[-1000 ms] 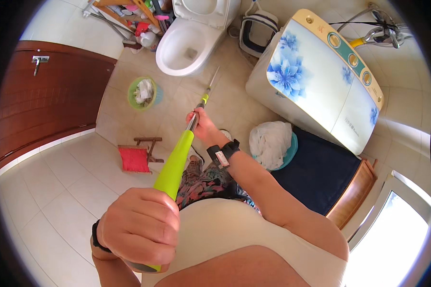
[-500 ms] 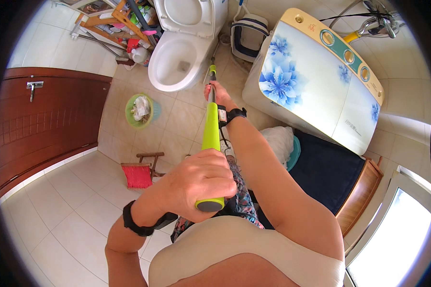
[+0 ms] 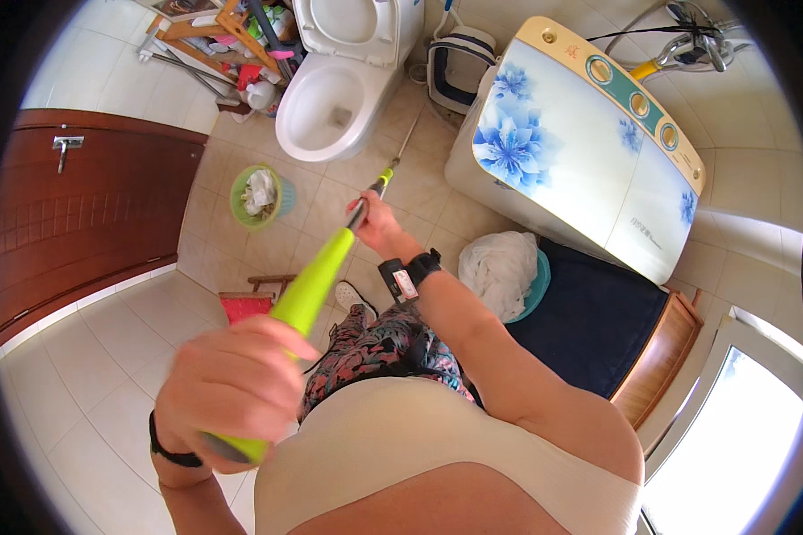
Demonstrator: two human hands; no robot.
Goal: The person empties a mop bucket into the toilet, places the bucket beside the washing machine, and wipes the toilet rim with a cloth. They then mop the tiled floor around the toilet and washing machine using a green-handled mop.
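Bottles and packages [image 3: 257, 89] are crowding the floor by the wooden rack [image 3: 207, 27] at top left, red, white and green shapes, too small for me to tell apart. Washing machine [image 3: 580, 147] is sitting at top right w/ a white lid carrying blue flower prints and a green control strip w/ round yellow-rimmed dials along its far edge. I'm also seeing a small pale tag on the black wrist strap of the right arm.

Mop handle [image 3: 317, 281] is running diagonally from lower left up twd the toilet [image 3: 330, 98]: thick lime-green grip low down, thin grey shaft w/ a short yellow-green collar higher up. Left hand [image 3: 232, 388] is closing fully round the butt end of the green grip, fingers wrapped, black band on that wrist. Right hand [image 3: 376, 223] is gripping the shaft further up, just where green is narrowing to grey, fingers curled round it. Far end of the shaft is reaching the floor beside the toilet base; mop head isn't visible to me.

Floor [image 3: 89, 357] is beige tile, bathroom. Green bin [image 3: 260, 196] w/ white paper is standing left of the shaft, small red stool [image 3: 245, 303] below it, brown wooden door [image 3: 80, 223] at far left. White cloth bundle in a teal basin [image 3: 504, 272] is resting on a dark blue mat [image 3: 589, 321] at the right
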